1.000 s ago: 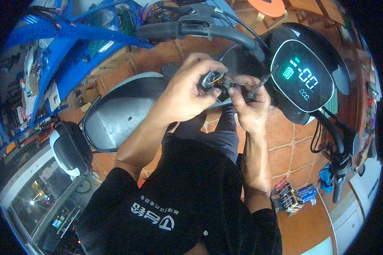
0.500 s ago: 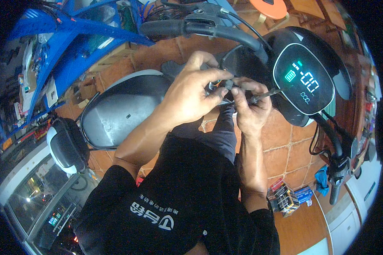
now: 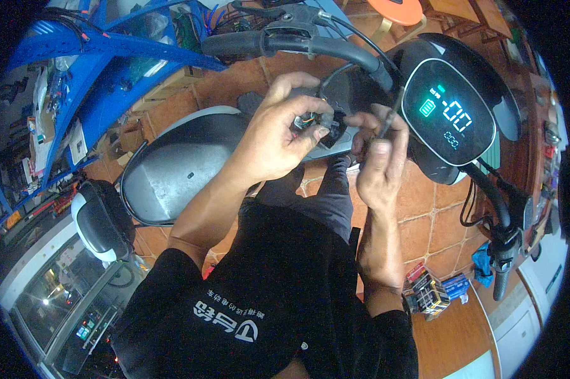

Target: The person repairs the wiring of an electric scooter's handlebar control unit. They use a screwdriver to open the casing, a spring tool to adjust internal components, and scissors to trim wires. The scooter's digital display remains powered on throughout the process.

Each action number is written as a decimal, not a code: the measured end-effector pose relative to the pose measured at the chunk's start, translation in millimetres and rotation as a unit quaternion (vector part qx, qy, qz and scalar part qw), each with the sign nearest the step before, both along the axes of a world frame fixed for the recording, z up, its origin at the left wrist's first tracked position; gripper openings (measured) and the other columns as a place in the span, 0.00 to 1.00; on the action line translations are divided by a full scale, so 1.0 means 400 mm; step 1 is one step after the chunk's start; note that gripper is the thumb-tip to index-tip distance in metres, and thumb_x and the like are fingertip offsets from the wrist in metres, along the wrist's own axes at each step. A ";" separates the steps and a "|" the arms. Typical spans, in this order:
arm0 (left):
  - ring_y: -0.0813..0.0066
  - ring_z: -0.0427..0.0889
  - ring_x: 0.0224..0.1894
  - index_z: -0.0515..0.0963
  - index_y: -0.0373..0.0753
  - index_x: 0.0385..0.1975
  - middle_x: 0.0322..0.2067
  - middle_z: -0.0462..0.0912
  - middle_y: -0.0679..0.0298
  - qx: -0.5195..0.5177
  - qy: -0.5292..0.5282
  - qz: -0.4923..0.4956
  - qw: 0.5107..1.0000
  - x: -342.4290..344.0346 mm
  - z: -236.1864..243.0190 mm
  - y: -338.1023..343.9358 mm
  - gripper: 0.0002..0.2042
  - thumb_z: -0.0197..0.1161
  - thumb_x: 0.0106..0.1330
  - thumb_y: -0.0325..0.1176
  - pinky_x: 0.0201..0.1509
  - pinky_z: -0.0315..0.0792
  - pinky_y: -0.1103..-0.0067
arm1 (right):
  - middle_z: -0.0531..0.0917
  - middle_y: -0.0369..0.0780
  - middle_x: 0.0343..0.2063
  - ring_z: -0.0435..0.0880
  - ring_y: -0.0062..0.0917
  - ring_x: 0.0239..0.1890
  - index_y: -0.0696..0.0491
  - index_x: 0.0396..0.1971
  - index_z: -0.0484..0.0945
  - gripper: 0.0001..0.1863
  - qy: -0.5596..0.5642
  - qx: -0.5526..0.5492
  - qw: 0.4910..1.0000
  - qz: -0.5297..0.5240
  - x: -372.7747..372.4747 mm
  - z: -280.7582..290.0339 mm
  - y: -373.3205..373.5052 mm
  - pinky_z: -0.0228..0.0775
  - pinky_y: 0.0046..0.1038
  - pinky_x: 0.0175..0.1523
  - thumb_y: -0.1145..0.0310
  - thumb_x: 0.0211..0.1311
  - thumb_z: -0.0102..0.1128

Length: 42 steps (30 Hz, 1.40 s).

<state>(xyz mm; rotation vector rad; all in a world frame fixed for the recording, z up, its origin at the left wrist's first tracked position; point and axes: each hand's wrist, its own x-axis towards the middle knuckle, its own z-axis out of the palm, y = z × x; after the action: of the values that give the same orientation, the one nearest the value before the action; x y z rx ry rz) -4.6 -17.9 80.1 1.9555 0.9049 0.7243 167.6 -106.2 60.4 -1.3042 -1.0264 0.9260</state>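
Between the thumb and fingers of my left hand is a small grey-black electrical part with thin coloured wires; its exact kind is hard to make out. My right hand is closed around a thin dark rod-shaped tool, which points up and away beside the scooter's display. The right index finger reaches toward the small part, with a slight gap showing. Both hands are above the scooter's footwell, near the handlebar. The lit dashboard display stands to their right.
The scooter's black seat lies to the left, with a rear box behind it. Blue shelving holds tools and wires at the far left. An orange stool is at the back. Small boxes sit on a wooden surface at lower right.
My right hand has drawn back from the small part, and its tool has swung from pointing right to pointing upward. My left hand has shifted slightly left with the part.
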 end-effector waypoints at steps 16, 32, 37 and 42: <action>0.64 0.71 0.58 0.79 0.34 0.45 0.56 0.69 0.56 -0.116 -0.083 -0.010 0.990 -0.021 -0.012 0.008 0.12 0.64 0.61 0.25 0.60 0.68 0.72 | 0.85 0.44 0.34 0.85 0.30 0.31 0.53 0.45 0.82 0.17 -0.396 -0.076 0.903 0.151 0.109 0.177 -0.003 0.77 0.29 0.36 0.83 0.55 0.59; 0.67 0.75 0.54 0.78 0.35 0.44 0.56 0.71 0.54 -0.394 -0.214 -0.027 0.894 -0.018 0.001 0.010 0.13 0.66 0.62 0.31 0.58 0.70 0.74 | 0.81 0.45 0.27 0.82 0.41 0.28 0.51 0.42 0.81 0.14 -0.465 -0.080 0.860 0.193 0.129 0.259 0.046 0.72 0.37 0.32 0.76 0.53 0.61; 0.73 0.76 0.51 0.79 0.36 0.43 0.49 0.77 0.59 -0.314 -0.185 -0.054 0.930 -0.015 -0.008 0.023 0.13 0.68 0.59 0.27 0.56 0.71 0.76 | 0.78 0.42 0.22 0.81 0.40 0.25 0.48 0.40 0.81 0.11 -0.486 -0.071 0.847 0.202 0.135 0.255 0.040 0.72 0.38 0.29 0.69 0.54 0.62; 0.74 0.76 0.50 0.79 0.36 0.42 0.47 0.78 0.61 -0.291 -0.179 -0.066 0.937 -0.009 -0.013 0.025 0.13 0.70 0.56 0.26 0.57 0.70 0.76 | 0.78 0.41 0.22 0.80 0.39 0.24 0.47 0.42 0.80 0.13 -0.472 -0.082 0.853 0.207 0.130 0.241 0.033 0.71 0.38 0.29 0.70 0.55 0.62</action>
<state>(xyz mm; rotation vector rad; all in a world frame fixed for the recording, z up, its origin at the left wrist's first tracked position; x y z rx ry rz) -8.3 -7.8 74.7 1.2917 0.6575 0.6182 219.6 -93.2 156.7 -1.7709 -2.0917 0.6579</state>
